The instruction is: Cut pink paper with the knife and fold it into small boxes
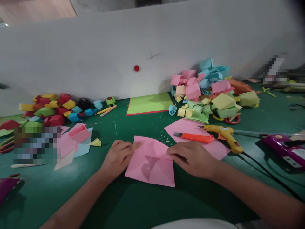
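A creased pink paper sheet (152,165) lies in front of me on the green table. At its upper left edge, my left hand (119,157) is closed, with its fingertips pinching the paper. My right hand (192,159) is closed on the sheet's right edge. Just beyond my right hand, an orange cutter knife (195,137) rests on another pink sheet (220,152). A yellow glue gun (225,135) lies to the right of the knife, its cord running toward the lower right.
Folded paper pieces are heaped at the back right (193,90) and back left (57,119). A green sheet with a red edge (150,103) lies by the white wall (95,57). Pink and blue papers (82,149) are at left, a purple device (282,149) at right.
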`<state>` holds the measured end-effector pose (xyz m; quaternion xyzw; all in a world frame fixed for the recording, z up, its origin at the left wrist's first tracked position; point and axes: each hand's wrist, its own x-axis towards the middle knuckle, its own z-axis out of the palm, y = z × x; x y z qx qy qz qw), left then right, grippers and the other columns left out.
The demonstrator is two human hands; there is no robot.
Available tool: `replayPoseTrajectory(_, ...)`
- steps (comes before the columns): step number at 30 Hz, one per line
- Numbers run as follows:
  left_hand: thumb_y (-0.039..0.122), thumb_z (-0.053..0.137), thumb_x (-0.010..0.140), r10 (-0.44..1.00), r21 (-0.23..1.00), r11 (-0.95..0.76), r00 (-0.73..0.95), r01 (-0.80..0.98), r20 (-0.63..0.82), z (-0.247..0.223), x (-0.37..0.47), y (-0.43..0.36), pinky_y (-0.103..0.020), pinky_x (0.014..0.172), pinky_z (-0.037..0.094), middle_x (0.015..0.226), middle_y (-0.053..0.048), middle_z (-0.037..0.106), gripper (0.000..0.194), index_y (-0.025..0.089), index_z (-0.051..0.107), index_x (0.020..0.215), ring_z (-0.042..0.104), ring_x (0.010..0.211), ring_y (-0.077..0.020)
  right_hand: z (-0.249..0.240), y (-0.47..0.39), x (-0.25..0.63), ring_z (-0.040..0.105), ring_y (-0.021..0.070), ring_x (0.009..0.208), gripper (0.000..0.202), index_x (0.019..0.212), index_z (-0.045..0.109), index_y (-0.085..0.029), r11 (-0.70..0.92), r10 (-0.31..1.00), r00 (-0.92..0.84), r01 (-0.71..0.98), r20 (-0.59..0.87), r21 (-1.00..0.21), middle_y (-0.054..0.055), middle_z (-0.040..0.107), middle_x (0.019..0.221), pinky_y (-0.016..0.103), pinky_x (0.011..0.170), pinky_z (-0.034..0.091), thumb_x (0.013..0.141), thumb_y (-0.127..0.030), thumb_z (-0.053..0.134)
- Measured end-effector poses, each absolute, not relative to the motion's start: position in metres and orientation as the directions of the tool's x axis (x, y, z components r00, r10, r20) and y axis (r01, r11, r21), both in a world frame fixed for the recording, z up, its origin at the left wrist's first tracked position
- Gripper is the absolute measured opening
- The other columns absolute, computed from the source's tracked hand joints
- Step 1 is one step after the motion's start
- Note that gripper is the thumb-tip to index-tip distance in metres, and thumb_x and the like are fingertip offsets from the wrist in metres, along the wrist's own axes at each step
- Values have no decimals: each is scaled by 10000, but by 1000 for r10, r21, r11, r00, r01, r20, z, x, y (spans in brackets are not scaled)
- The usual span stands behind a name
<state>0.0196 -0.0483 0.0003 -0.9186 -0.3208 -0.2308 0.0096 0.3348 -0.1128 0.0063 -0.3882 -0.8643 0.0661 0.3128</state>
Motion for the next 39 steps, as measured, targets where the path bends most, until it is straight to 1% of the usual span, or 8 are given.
replayPoseTrajectory(8, 442, 448, 1032, 621, 272, -776, 765, 570, 170, 14, 20, -56, -389, 1000, 392, 1296, -77, 601, 631, 309, 229, 1609, 558, 1129, -254, 6, -110, 336, 690, 167, 784, 202, 1002, 704, -228, 680, 713, -484, 652, 507, -334, 16, 772, 902, 283, 657, 454, 986, -193, 506)
replayPoseTrajectory(13, 517, 514, 984, 645, 175, -764, 749, 622, 152, 9, 16, -55, -503, 1063, 368, 1479, -108, 440, 640, 376, 316, 1576, 445, 1305, -361, 5, -109, 337, 697, 170, 800, 208, 1006, 717, -238, 637, 755, -440, 671, 486, -380, 6, 780, 929, 285, 686, 477, 966, -186, 520)
replayPoseTrajectory(17, 384, 553, 972, 652, -4, -732, 703, 681, 283, 2, 20, -60, -580, 1057, 365, 1585, -114, 273, 539, 420, 447, 1499, 360, 1359, -399, 5, -108, 337, 697, 179, 809, 211, 1021, 726, -249, 553, 821, -391, 726, 415, -410, 10, 779, 938, 291, 693, 485, 968, -210, 525)
replayPoseTrajectory(20, 259, 563, 950, 599, -132, -710, 692, 691, 403, 3, 27, -69, -580, 1046, 352, 1541, -141, 345, 487, 376, 555, 1422, 390, 1333, -389, 5, -108, 336, 701, 183, 795, 215, 1033, 732, -249, 480, 868, -343, 764, 359, -431, 19, 780, 943, 290, 680, 495, 967, -230, 529)
replayPoseTrajectory(23, 232, 542, 957, 555, -192, -735, 739, 651, 381, 9, 35, -79, -537, 1017, 353, 1469, -125, 489, 417, 331, 614, 1356, 459, 1281, -356, 5, -109, 336, 705, 184, 768, 251, 1109, 736, -247, 445, 882, -300, 783, 364, -435, 36, 784, 973, 300, 693, 518, 964, -248, 532)
replayPoseTrajectory(27, 350, 530, 986, 532, -123, -814, 814, 568, 235, 17, 42, -88, -486, 976, 361, 1437, -67, 582, 368, 307, 608, 1344, 504, 1269, -327, 4, -108, 336, 709, 193, 749, 291, 1161, 743, -253, 428, 889, -291, 803, 354, -414, 40, 790, 958, 310, 689, 529, 959, -257, 534)
replayPoseTrajectory(32, 529, 575, 948, 514, -27, -852, 846, 523, 143, 21, 45, -92, -466, 943, 384, 1399, -93, 626, 527, 233, 571, 1383, 539, 1262, -329, 3, -107, 336, 731, 213, 819, 304, 1173, 747, -278, 392, 909, -279, 826, 309, -406, 27, 797, 968, 311, 686, 524, 961, -273, 528)
replayPoseTrajectory(39, 422, 552, 987, 511, 21, -859, 852, 512, 116, 20, 46, -90, -464, 1016, 377, 1372, -71, 654, 400, 265, 592, 1353, 580, 1254, -281, 7, -106, 335, 717, 232, 780, 289, 1146, 760, -291, 341, 929, -290, 913, 231, -225, 47, 795, 922, 293, 602, 449, 951, -294, 546)
